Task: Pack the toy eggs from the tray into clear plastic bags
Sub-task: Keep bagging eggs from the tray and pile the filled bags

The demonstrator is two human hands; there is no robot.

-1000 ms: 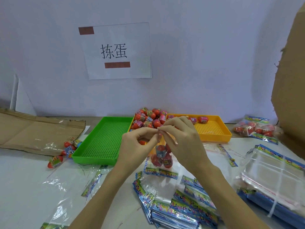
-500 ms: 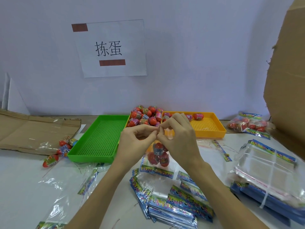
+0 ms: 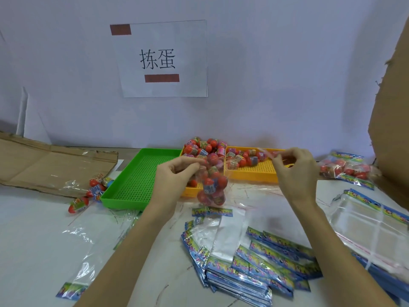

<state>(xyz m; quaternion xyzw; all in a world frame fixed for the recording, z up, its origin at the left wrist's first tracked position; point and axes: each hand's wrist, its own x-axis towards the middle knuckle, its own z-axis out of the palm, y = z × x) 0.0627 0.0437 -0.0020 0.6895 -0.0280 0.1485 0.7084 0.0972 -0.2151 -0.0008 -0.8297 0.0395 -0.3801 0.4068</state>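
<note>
Nearest you, at six o'clock, lay the stack of empty bags (image 3: 241,271) with printed headers, fanned and slippery on the table (image 3: 33,235). Above it, at the centre, your left hand (image 3: 170,180) pinched the neck of the filled bag (image 3: 212,187), which hung clear of the table with several toy eggs bunched inside. Toward two o'clock your right hand (image 3: 296,173) pinched what looked like a thin clear strip (image 3: 267,154), probably the seal liner, though it was too faint to be sure. Beyond the hands sat the yellow tray (image 3: 252,176) with its heap of loose eggs (image 3: 205,149) at twelve o'clock, the green tray (image 3: 132,187) at ten, and packed bags (image 3: 345,169) at three. The risk, as I judge it, lay in that one-handed hold: if your pinch slackened before the flap was pressed down, the weight of the eggs could pull the mouth open and spill them. The loose strip could also cling to the adhesive or your fingers and spoil the seal.
</note>
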